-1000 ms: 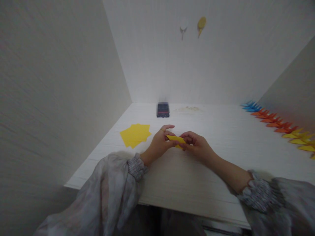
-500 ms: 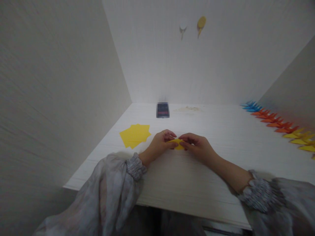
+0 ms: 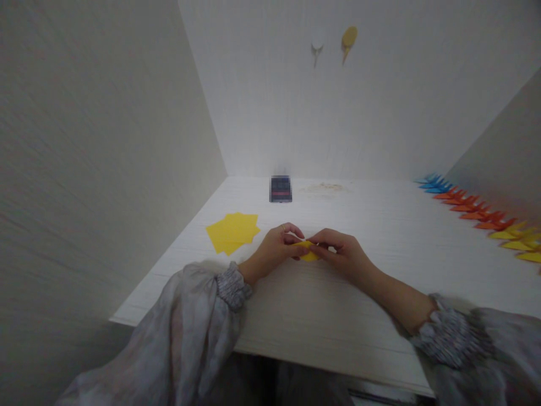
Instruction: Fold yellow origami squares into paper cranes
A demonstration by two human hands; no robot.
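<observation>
A small folded piece of yellow paper [image 3: 311,256] is held between my two hands, just above or on the white table. My left hand [image 3: 279,246] pinches its left side, thumb on top and fingers behind. From the right, my right hand [image 3: 338,248] grips the other side with thumb and fingertips close together. Parts of the paper are hidden by the fingers. To the left of my left hand lies an overlapping pile of yellow paper sheets [image 3: 232,232].
A dark, blurred-out flat object [image 3: 281,189] lies near the back wall. Along the right side runs a row of folded paper figures: blue [image 3: 434,183], orange [image 3: 477,208] and yellow [image 3: 518,237]. Two hooks, one white [image 3: 316,45] and one yellow [image 3: 349,37], are on the wall. The table [image 3: 321,327] ends close to me.
Both hands stay in nearly the same place, still holding the yellow paper. The paper's visible shape between the fingers has shifted slightly. The whole view has moved a little.
</observation>
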